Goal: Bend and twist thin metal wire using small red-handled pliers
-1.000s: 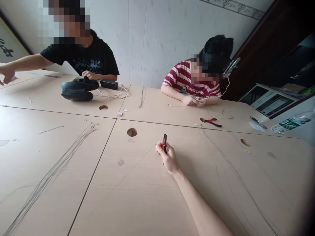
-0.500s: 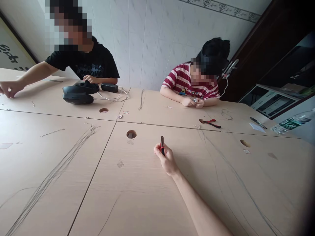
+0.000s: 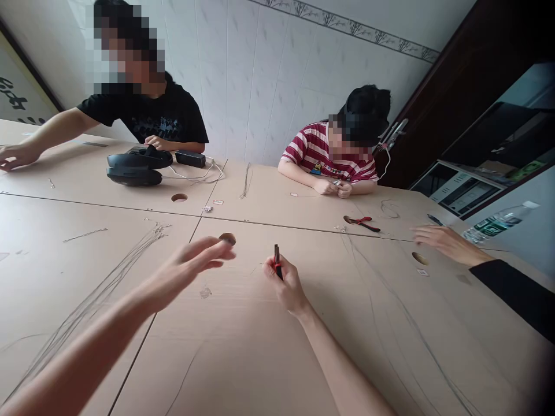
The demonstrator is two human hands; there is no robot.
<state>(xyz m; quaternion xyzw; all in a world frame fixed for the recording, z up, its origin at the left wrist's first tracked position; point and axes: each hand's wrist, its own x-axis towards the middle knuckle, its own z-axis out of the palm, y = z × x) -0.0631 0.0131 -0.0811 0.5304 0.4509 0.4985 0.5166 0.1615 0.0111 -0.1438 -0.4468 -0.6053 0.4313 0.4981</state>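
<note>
Pliers (image 3: 277,262), handles largely concealed by the right hand (image 3: 288,287). The left hand (image 3: 199,260), blurred, partly hides a hole (image 3: 227,236) in the bench (image 3: 243,370). The wire bundle (image 3: 99,284) is cut off at lower left; a dark sleeve (image 3: 515,297) (a co-worker's) at right. Print on the small label (image 3: 218,202): illegible.

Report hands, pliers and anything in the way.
Right hand gripping pliers, jaws pointing away. Left hand open, nothing visible in it. Nothing seen blocking; co-worker's hand apart, at right.
</note>
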